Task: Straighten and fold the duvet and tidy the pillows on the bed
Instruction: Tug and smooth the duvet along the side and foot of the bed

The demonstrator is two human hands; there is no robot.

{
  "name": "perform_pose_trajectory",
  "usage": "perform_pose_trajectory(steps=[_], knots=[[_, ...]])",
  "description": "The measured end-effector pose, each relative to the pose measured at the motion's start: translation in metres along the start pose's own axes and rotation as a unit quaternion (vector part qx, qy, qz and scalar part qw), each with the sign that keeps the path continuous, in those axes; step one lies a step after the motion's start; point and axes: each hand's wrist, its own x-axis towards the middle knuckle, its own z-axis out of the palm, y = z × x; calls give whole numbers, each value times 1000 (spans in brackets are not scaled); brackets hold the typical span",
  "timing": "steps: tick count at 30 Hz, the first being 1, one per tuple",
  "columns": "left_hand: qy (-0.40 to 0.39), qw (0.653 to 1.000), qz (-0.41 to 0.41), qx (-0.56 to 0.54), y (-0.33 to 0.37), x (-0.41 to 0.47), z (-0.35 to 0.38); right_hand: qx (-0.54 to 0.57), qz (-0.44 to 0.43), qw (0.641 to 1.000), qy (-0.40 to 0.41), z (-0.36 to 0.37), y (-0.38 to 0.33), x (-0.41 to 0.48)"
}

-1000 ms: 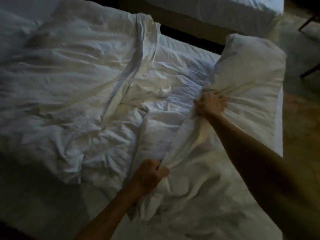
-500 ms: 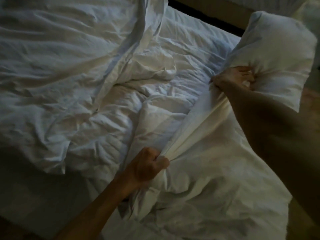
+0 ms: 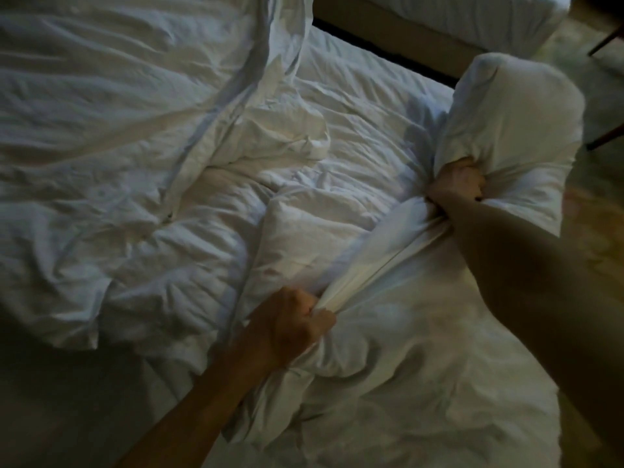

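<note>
White cotton everywhere in my head view: both fists clamped on the duvet's near edge.

From the head camera I see my left hand (image 3: 292, 324) closed tight on a gathered bunch of the duvet (image 3: 388, 349) edge, and my right hand (image 3: 456, 182) fisted on the same hem farther out, the cloth pulled taut between them. A puffed corner of the duvet (image 3: 513, 123) stands up beyond my right fist, past the bed's right edge. The rest of it lies crumpled across the mattress (image 3: 101, 417), with a folded-over ridge running up the middle. Bare floor (image 3: 601, 231) shows to the right; a second bed (image 3: 456, 18) sits beyond a dark gap.
</note>
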Motion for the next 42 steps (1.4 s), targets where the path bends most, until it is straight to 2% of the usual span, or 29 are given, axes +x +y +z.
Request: perform_pose_trajectory(steps=[1,4,8,11,12,15,19,21,23,26,27,29,31,33,35,38,42], knots=[[13,999,-43,-8,0,-1,2,30,-18,999,22,0,1,3],[30,996,-76,17,6,-8,5,66,-121,990,-6,-16,19,-1],[110,989,-93,14,14,-10,8,98,-156,983,16,-56,29,-14],[85,982,-150,-74,25,-6,6,141,-157,976,59,-103,18,-23],[91,981,-147,-93,27,-7,4,158,-159,972,75,-117,12,-26],[136,980,-133,-55,28,-13,-10,200,-177,958,102,-158,-7,-40],[156,971,-136,-118,29,-26,-39,214,-238,941,112,-189,-38,-67],[148,972,-142,-117,20,-34,-47,218,-267,932,109,-190,-54,-83],[178,969,-147,-92,7,-42,-48,215,-299,923,107,-182,-70,-98],[224,955,-196,9,-15,-42,-36,206,-335,916,74,-152,-96,-114],[203,948,-243,11,-17,-37,-35,192,-342,918,59,-137,-104,-116],[109,940,-322,-10,-19,-27,-33,163,-342,925,26,-107,-115,-119],[41,937,-340,-72,-18,-16,-35,141,-326,935,1,-86,-120,-119],[14,930,-334,-153,-14,-5,-32,126,-317,940,-15,-77,-122,-118],[21,950,-283,-130,-4,-4,-29,128,-318,939,-15,-79,-125,-116],[91,966,-228,-81,3,7,-49,172,-291,941,25,-107,-130,-105],[171,965,-187,-61,1,41,-123,238,-260,932,82,-168,-144,-76]])
